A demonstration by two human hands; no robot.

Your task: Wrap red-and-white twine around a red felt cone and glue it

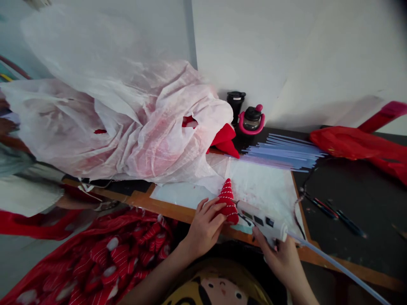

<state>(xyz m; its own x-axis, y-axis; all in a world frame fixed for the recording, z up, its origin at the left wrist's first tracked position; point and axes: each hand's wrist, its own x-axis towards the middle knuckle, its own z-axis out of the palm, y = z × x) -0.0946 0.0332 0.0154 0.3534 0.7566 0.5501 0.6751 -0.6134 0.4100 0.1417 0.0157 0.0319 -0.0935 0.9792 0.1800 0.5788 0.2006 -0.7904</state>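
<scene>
A small red cone-shaped hat [227, 199] with white stitched stripes stands point up near the table's front edge. The fingers of my left hand [206, 228] are closed round its left side. My right hand [280, 256] is wrapped round the handle of a white glue gun [263, 220], whose nozzle points left and meets the hat's right side. A long translucent glue stick [337, 262] runs out of the gun's back toward the lower right. Beneath the hat and gun lies a white sheet [263, 186] edged with brown tape.
A large white plastic bag [152, 123] with red contents fills the left. Glue sticks [282, 152], a black cup [235, 103] and a pink-handled bottle [252, 120] are behind. Pens [337, 214] lie right. Many striped red hats [121, 258] are piled lower left, near a person's arm [76, 202].
</scene>
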